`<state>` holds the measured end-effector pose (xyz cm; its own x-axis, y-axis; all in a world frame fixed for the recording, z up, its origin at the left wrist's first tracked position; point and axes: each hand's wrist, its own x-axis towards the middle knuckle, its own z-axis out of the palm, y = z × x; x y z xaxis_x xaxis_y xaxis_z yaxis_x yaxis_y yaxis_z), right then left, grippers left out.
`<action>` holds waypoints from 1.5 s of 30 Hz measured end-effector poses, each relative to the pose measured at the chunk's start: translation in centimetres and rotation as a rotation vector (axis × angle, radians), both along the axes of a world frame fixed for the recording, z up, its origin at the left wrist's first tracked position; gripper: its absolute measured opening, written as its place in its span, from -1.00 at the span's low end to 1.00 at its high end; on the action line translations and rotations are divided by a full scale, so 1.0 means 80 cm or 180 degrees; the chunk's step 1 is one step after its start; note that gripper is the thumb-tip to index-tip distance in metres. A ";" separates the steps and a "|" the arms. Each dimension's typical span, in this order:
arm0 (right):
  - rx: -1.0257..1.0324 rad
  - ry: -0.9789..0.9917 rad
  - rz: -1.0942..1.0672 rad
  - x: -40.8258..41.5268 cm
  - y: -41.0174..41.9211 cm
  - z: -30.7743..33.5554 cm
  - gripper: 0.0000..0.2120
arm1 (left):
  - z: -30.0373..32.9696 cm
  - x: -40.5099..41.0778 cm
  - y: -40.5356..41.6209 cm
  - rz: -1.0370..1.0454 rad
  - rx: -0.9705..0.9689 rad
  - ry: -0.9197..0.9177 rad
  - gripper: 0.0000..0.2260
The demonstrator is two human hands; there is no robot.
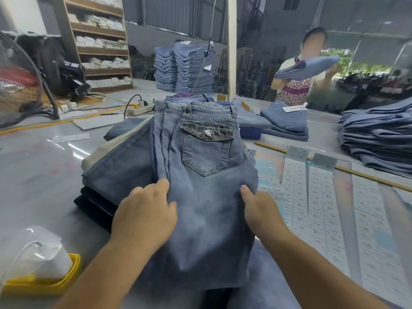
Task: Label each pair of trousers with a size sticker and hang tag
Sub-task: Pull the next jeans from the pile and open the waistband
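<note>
With left hand (145, 210) and right hand (259, 208) each pinching an edge of the top jeans (200, 175) at frame centre, square them flat, back pocket (206, 150) up, before labelling.

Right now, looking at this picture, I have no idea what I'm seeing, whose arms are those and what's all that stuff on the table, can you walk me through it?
There is one picture, taken by a wide-angle camera worn on a person's head, looking forward and down. The two bare arms reaching in from the bottom belong to that person. The left hand and the right hand each grip a side of a folded pair of blue jeans, back pocket facing up, lying on a pile of more folded trousers on a grey table. To the right lie sheets of printed size stickers. At bottom left sits a yellow tray holding a clear plastic bag. Farther back are a power strip, a fan, stacks of folded jeans, and another person holding up folded denim.
</note>
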<state>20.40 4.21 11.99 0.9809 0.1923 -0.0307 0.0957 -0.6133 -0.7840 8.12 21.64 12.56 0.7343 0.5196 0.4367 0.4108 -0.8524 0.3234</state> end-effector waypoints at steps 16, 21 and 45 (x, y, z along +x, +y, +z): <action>0.1304 0.0216 0.0128 -0.032 -0.022 0.041 -0.66 | 0.031 -0.021 -0.040 -0.1044 -0.1977 -0.0779 -0.65; 0.0776 0.0974 0.0318 -0.052 -0.045 0.026 -0.65 | 0.013 -0.018 -0.033 -0.0509 -0.2730 0.0439 -0.66; 0.1848 0.1368 0.1919 -0.116 -0.237 0.082 -0.41 | 0.050 -0.049 -0.178 -0.1695 -0.4355 -0.0665 -0.59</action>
<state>11.11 -14.78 18.52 0.6377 0.7628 -0.1071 -0.0990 -0.0567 -0.9935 4.22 7.40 16.59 0.9529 0.3009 -0.0389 0.0014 0.1237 0.9923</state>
